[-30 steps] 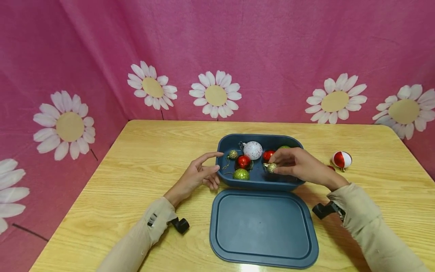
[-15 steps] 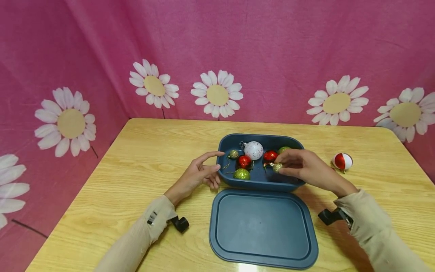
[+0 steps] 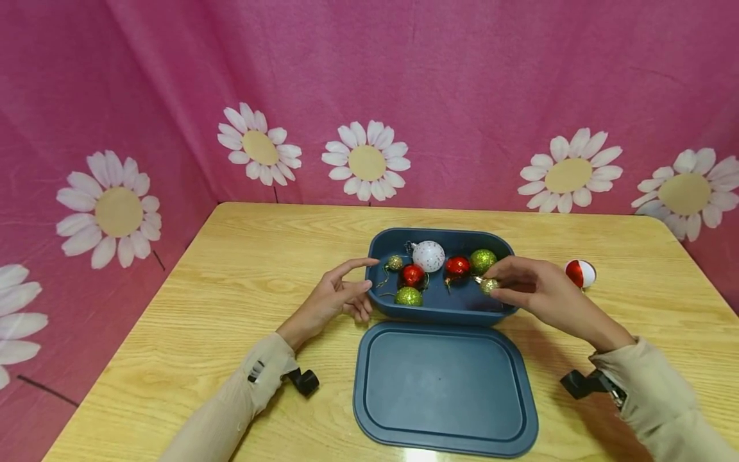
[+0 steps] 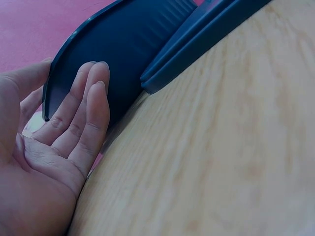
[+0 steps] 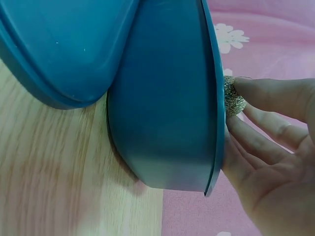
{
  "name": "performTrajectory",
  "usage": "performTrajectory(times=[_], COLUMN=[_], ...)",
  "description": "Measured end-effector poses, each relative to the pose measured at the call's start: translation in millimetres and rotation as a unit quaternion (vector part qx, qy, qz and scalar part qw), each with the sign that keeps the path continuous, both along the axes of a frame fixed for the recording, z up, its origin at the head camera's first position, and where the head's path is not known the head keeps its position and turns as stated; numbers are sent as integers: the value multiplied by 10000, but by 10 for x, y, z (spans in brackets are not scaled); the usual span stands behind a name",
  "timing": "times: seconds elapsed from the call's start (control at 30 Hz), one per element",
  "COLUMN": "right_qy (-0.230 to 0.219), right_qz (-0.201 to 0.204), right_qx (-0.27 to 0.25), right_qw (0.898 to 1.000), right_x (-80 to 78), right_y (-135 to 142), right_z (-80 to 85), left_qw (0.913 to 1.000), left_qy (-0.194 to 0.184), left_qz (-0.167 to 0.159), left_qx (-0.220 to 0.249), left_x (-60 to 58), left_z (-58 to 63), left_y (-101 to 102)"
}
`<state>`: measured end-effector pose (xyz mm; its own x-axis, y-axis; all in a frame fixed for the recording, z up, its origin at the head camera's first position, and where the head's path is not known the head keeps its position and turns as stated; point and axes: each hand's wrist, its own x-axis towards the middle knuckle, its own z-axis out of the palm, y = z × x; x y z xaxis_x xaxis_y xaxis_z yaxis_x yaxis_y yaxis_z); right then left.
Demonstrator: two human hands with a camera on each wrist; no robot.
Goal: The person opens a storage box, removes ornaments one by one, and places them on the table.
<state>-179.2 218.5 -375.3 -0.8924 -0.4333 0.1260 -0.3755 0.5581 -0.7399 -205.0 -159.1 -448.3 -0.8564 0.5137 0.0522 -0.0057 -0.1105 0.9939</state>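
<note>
My right hand [image 3: 539, 289] pinches a small gold glitter bauble [image 3: 489, 285] between thumb and fingers, over the right end of the dark blue box [image 3: 441, 314]. In the right wrist view that gold bauble [image 5: 233, 96] shows just past the box rim [image 5: 216, 98]. My left hand [image 3: 335, 296] touches the box's left end with index finger and thumb, its other fingers relaxed beside the outer wall [image 4: 128, 49]. Inside the box lie a white speckled bauble [image 3: 428, 256], red baubles [image 3: 412, 275], green glitter baubles [image 3: 483, 261] and another small gold bauble [image 3: 395, 262].
The box's flat blue lid [image 3: 444, 388] lies on the wooden table [image 3: 277, 256] directly in front of the box. A red and white bauble [image 3: 580, 274] rests on the table to the right. Behind the table hangs a pink curtain [image 3: 462, 77] with daisies.
My right hand has moved right within the box with the small gold bauble, uncovering the red and green baubles behind it. The left hand stays at the box's left end.
</note>
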Motion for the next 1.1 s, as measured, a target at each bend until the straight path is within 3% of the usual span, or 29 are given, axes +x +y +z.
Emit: performTrajectory(times=[0.33,0.67,1.1], right_qy=[193,167,531], right_qz=[-138,-350,-494], right_qx=[9,37,3], right_qw=[9997,9992,9974], right_x=[77,135,258], right_y=[60,107,254], right_z=[80,60,104], left_qw=[10000,10000,9999], left_qy=[43,2,74], left_qz=[-37,-17,47], left_qx=[-17,-39,-105], left_x=[-23,5,6], left_z=[18,-3,-9], left_y=[22,8,5])
